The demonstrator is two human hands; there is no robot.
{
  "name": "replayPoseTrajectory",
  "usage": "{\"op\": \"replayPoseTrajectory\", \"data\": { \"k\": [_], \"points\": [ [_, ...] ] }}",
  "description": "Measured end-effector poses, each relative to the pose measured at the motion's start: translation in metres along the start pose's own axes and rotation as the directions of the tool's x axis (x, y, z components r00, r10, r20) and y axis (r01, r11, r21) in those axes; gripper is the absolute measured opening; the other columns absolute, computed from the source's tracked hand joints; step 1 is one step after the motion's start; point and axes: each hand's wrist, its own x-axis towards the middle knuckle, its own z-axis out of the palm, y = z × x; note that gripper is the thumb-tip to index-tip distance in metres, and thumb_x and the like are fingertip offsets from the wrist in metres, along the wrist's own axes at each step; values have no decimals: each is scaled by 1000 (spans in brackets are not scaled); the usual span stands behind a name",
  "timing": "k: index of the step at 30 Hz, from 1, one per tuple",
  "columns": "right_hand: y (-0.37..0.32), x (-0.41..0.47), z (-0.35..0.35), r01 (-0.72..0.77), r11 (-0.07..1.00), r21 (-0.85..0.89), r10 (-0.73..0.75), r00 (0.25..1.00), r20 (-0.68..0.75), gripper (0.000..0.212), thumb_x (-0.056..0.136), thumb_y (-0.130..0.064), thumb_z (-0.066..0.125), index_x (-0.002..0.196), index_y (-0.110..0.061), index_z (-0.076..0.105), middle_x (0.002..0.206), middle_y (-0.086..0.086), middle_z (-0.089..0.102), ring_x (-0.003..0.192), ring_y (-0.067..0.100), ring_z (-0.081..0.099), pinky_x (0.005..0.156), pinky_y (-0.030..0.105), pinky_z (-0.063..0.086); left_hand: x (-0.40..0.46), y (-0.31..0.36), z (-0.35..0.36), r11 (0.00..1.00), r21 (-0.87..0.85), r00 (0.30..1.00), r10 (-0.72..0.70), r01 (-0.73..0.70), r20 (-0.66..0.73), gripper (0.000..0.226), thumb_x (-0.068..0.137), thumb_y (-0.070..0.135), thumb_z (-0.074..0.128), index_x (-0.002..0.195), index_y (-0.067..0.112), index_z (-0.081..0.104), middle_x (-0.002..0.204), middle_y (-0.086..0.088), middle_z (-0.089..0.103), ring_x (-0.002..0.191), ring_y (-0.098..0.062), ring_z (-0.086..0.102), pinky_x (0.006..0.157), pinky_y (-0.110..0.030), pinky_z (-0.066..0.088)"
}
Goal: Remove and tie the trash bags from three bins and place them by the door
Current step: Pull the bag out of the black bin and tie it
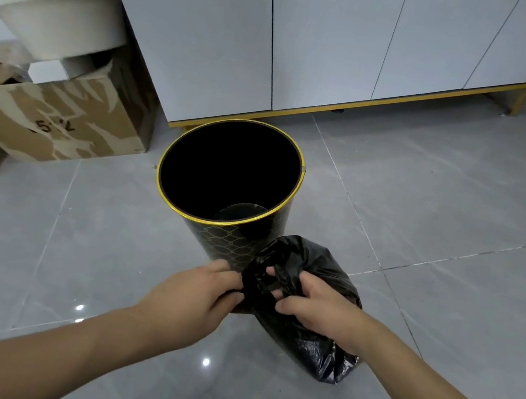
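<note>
Black trash bag (306, 308), lower centre-right of the frame: we note it is out of the bin and lies just beside the black bin with the gold rim (229, 174), touching or nearly touching its lower wall. The bin looks empty of a liner; its inside is dark, so we cannot tell more.

Grip: our left hand (196, 295) pinches the gathered neck of the bag from the left; our right hand (317, 308) has its fingers curled into the folds of the same neck. Both hold plastic, neither is wide.

Step in hand, as we judge it: tying the mouth. To do it well we would draw the two gathered ends apart until taut, press the air down into the body of the bag, cross the ends low against the contents, and pull the knot snug without tearing the thin film.

Count: one bag, one bin, two hands. Also one cardboard box (51, 120) at left with one pale basin (59, 22) on top, and one white cabinet (346, 41) with gold trim along the back. No door is in view.
</note>
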Motion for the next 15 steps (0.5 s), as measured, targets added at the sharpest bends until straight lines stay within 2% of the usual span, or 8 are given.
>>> {"op": "replayPoseTrajectory", "data": {
  "k": [2,3,5,6,8,10,12,15],
  "points": [
    [1,-2,2,25,1000,-4,-25,1000,3,51,88,3,59,130,-27,52,118,-7,66,89,-1,68,79,15,52,-1,-3,1,999,-53,1000,3,-3,-2,12,98,27,48,89,28,57,88,14,54,81,-4,54,73,-26,48],
    [1,-2,1,46,998,34,-45,999,-18,51,89,7,57,128,-24,54,123,-5,64,78,-1,68,70,14,52,-2,-4,1,999,-48,1000,-1,1,-11,11,97,26,49,93,27,59,89,13,58,82,-4,56,73,-29,49],
    [1,-1,-1,119,988,102,-114,992,-60,53,88,13,49,128,-21,54,130,-8,62,46,3,51,43,12,36,-4,-7,2,1000,-3,998,-1,1,-65,6,95,26,49,97,30,54,90,14,62,80,-6,59,68,-30,50],
    [0,-1,-1,166,977,130,-157,985,-74,58,87,15,46,131,-24,51,133,-10,60,43,8,40,40,16,28,-6,-7,1,999,39,994,27,-23,-103,6,93,26,49,96,31,49,89,15,61,79,-7,59,63,-28,49],
    [1,5,-3,261,933,246,-236,963,-127,71,86,18,41,137,-32,43,136,-11,58,45,11,33,41,21,21,-9,-10,-3,971,191,974,173,-144,-144,10,88,23,47,93,30,43,90,13,56,75,-10,55,55,-22,44],
    [-1,10,-4,317,850,420,-244,945,-219,79,87,18,37,139,-40,37,137,-9,59,46,10,33,41,21,21,-12,-15,-5,901,341,942,319,-268,-104,14,82,14,47,91,25,43,96,6,55,75,-14,50,55,-22,41],
    [-6,14,-5,360,713,601,-223,930,-293,79,88,16,33,141,-42,33,137,-3,59,44,9,32,39,19,22,-17,-21,-6,836,411,915,404,-364,-11,17,80,8,46,90,22,45,100,3,57,77,-16,50,60,-24,44],
    [-12,16,-10,409,555,724,-181,909,-375,67,89,12,30,141,-29,36,135,6,60,39,8,30,34,18,23,-24,-31,-4,822,412,917,383,-393,110,23,73,8,40,88,24,47,97,6,56,77,-16,50,67,-26,46]
  ]
}}
